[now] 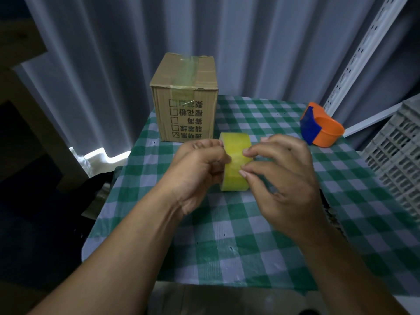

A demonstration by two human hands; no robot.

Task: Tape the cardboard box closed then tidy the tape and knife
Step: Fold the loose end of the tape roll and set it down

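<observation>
A yellow tape roll (235, 160) stands on edge between my two hands above the middle of the table. My left hand (200, 169) grips its left side. My right hand (281, 176) touches the roll's face with its fingertips. The cardboard box (184, 98) stands upright at the table's far left corner, flaps down, with a strip of clear tape along its top seam and down the front. An orange and blue tape dispenser (320, 126) lies at the far right. No knife is visible.
The table wears a green and white checked cloth (238, 242). A grey plastic crate (397, 162) stands against the right edge. A slotted white metal rail (363, 48) and pale curtains are behind. White foam (100, 158) lies off the table's left side.
</observation>
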